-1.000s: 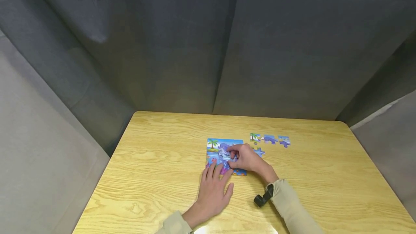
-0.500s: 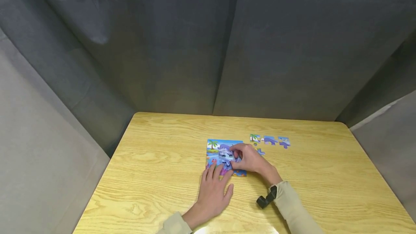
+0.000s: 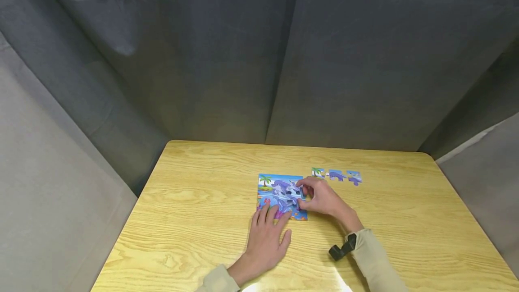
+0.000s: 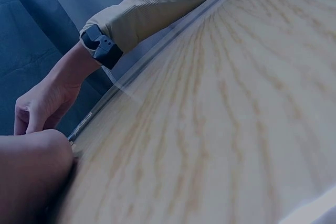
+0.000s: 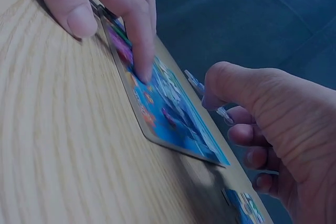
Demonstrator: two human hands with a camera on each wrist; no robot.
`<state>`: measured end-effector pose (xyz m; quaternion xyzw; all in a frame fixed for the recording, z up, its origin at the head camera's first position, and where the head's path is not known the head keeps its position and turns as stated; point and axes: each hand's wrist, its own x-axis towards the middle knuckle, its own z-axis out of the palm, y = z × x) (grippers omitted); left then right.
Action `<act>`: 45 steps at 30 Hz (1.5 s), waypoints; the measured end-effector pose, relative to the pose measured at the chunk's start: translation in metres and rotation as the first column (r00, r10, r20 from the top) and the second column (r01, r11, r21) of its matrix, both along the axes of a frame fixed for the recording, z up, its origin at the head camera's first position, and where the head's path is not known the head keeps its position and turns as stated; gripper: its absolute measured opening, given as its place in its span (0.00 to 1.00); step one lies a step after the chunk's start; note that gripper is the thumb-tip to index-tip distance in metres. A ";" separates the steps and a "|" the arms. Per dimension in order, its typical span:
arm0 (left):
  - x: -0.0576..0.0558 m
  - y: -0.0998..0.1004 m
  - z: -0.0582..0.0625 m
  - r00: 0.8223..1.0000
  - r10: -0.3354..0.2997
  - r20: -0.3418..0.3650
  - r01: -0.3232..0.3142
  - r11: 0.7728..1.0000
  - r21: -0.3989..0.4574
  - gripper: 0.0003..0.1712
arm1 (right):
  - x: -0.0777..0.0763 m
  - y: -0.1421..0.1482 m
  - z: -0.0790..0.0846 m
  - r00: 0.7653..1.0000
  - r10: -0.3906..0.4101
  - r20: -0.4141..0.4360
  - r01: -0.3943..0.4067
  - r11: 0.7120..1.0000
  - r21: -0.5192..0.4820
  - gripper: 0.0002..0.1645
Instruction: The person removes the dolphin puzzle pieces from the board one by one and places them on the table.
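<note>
A square dolphin puzzle board (image 3: 265,188), printed with a palm tree and sea, lies on the table. My left hand (image 3: 265,240) is spread flat, its fingertips resting on the board's near edge; the right wrist view shows a finger pressing on the picture. My right hand (image 3: 322,197) pinches a puzzle piece (image 5: 194,82) between thumb and fingers. In the right wrist view this piece is raised above the board, seen nearly edge-on and partly hidden by the thumb. From the head view it overlaps the board's right half.
Several loose puzzle pieces lie to the board's right: a palm-tree piece (image 3: 317,172), a dolphin piece (image 3: 336,175) and another blue and purple piece (image 3: 354,177). A black wrist strap (image 3: 342,248) sits on the right sleeve. Dark curtains (image 3: 227,57) hang behind the wooden table (image 3: 190,220).
My right hand has shifted to the right over the board with the puzzle piece, and now covers a loose piece beside it. The left hand stays in place.
</note>
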<state>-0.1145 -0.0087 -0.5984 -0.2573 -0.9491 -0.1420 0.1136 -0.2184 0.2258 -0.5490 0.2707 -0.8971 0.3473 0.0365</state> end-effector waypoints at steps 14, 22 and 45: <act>0.000 -0.001 0.000 1.000 -0.003 -0.020 0.004 1.000 0.031 0.28 | 0.004 0.021 -0.003 0.998 -0.040 0.049 0.041 0.999 -0.026 0.26; 0.003 -0.003 -0.004 0.999 -0.016 -0.030 0.018 0.999 0.046 0.28 | 0.008 0.028 -0.007 0.996 -0.054 0.069 0.056 0.998 -0.020 0.26; 0.000 0.001 -0.001 0.999 -0.005 -0.033 0.007 0.999 0.044 0.28 | 0.005 0.074 -0.013 0.989 -0.129 0.076 0.131 0.991 -0.026 0.26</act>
